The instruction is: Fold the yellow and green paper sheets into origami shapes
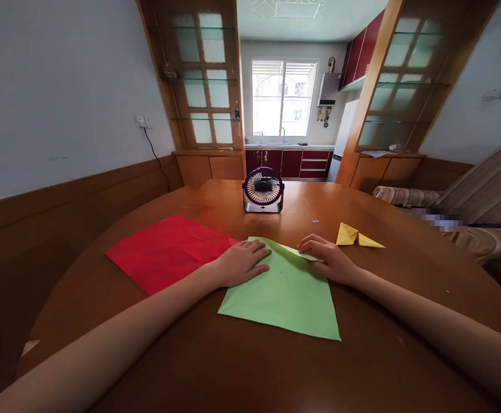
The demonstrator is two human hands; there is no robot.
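A sheet of green paper (285, 298) lies on the table in front of me, its far edge partly folded over toward me. My left hand (244, 263) rests flat on its upper left part with the fingers spread. At the upper right, my right hand (325, 258) is closed on the lifted, folded edge of the green paper, the thumb below and the fingers curled above. To the left, a creased sheet of red paper (164, 252) lies flat, its right corner reaching the left hand. Beyond the right hand sits a folded yellow paper piece (347, 234) with a pointed tail.
A small purple desk fan (263, 189) stands at the far middle of the round wooden table (233, 367). A striped sofa (486, 189) is at the right. Behind the table are wooden shelves (207, 155) and a kitchen window (282, 97).
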